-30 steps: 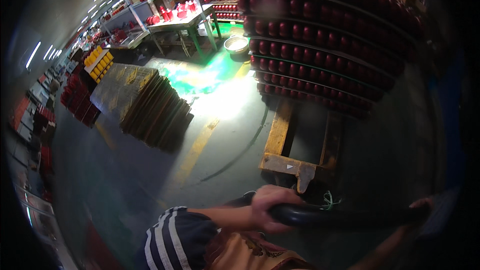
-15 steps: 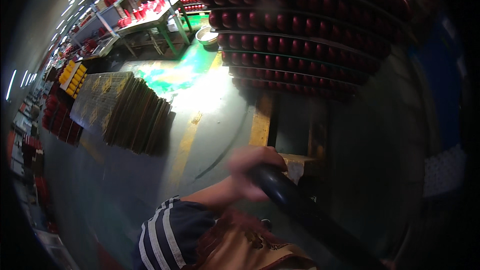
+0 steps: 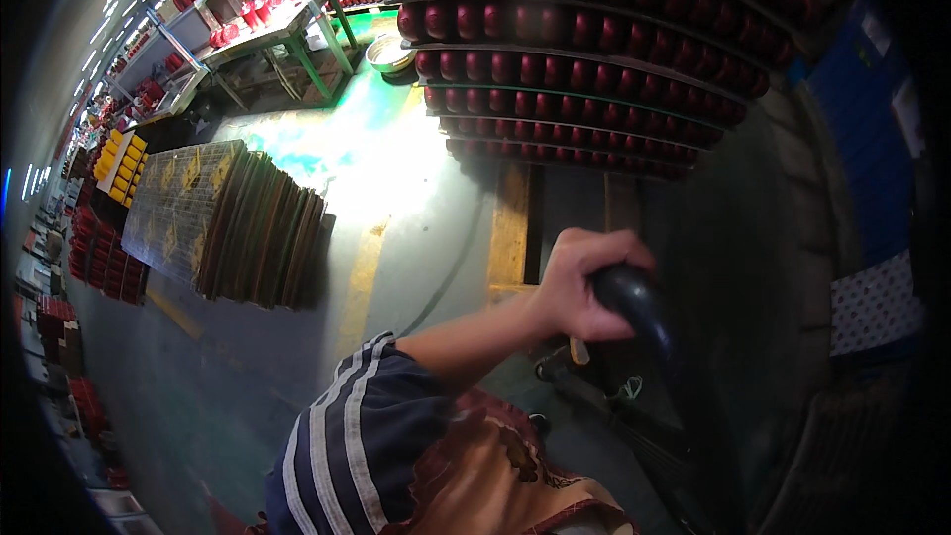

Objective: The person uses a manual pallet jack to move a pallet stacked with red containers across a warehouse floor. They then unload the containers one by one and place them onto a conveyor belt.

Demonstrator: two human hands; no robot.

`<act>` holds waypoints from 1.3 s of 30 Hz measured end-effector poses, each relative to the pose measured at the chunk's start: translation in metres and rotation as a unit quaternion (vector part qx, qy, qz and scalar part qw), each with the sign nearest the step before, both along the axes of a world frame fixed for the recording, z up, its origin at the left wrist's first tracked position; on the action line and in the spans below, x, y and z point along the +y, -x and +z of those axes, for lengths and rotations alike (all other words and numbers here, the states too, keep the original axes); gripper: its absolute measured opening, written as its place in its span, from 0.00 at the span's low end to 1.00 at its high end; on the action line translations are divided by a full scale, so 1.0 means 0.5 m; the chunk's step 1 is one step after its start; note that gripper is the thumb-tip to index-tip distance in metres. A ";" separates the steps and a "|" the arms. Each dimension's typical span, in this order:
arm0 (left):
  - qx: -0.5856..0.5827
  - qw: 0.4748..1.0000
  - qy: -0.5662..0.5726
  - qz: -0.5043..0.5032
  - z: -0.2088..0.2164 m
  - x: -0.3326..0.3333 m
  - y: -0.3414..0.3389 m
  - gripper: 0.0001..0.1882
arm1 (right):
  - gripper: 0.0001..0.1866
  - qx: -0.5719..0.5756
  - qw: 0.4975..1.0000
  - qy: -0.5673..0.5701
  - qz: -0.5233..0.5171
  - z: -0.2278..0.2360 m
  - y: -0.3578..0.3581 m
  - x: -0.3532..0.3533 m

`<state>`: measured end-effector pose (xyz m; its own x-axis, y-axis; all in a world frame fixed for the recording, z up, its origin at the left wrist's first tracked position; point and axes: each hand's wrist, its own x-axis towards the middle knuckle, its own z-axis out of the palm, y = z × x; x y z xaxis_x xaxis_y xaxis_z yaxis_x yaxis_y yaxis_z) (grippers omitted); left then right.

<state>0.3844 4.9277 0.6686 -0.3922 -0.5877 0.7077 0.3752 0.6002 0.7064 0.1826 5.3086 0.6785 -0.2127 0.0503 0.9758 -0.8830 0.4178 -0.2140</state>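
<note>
The left hand [image 3: 591, 284] is clenched around the upper end of a curved black handle [image 3: 662, 332], its fingers wrapped over the bar; taking that hand as the clock's centre, the handle runs down toward 5 o'clock. The right hand is out of sight, so I cannot tell its state. A thin pale green string [image 3: 630, 388] hangs between 5 and 6 — near the lower dark bar. At 10 o'clock a worn yellow fork [image 3: 509, 228] reaches the bottom edge of a tall stack of dark red rounded pieces [image 3: 555, 69], which fills 12 in layers split by thin sheets. A pile of upright boards [image 3: 263, 233] stands at 9, a round basin [image 3: 389, 56] between 10 and 11, and a worktable [image 3: 287, 25] bearing bright red items about 10. A blue panel [image 3: 854, 139] lies toward 2, while the striped sleeve [image 3: 342, 441] sits at 8.
</note>
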 end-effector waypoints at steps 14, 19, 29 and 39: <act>0.050 0.997 -0.052 0.032 -0.060 -0.121 0.281 0.17 | 0.23 -0.099 0.995 0.003 -0.015 -0.017 -0.055 -0.087; 0.043 0.997 -0.055 0.041 -0.073 -0.117 0.364 0.16 | 0.25 -0.139 0.989 0.040 0.011 -0.046 0.045 -0.091; 0.019 0.990 -0.084 0.109 -0.062 -0.085 0.582 0.14 | 0.20 0.000 0.987 -0.130 -0.097 -0.088 0.523 -0.025; 0.019 0.982 -0.109 0.153 -0.068 -0.062 0.991 0.15 | 0.24 -0.225 0.970 -0.089 0.034 -0.104 1.092 -0.077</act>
<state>-0.1109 4.8965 0.6346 -0.1486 -0.8136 0.5622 0.2297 0.5245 0.8198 -0.3632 5.2699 0.6268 -0.6151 -0.1390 0.7761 -0.7445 0.4264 -0.5137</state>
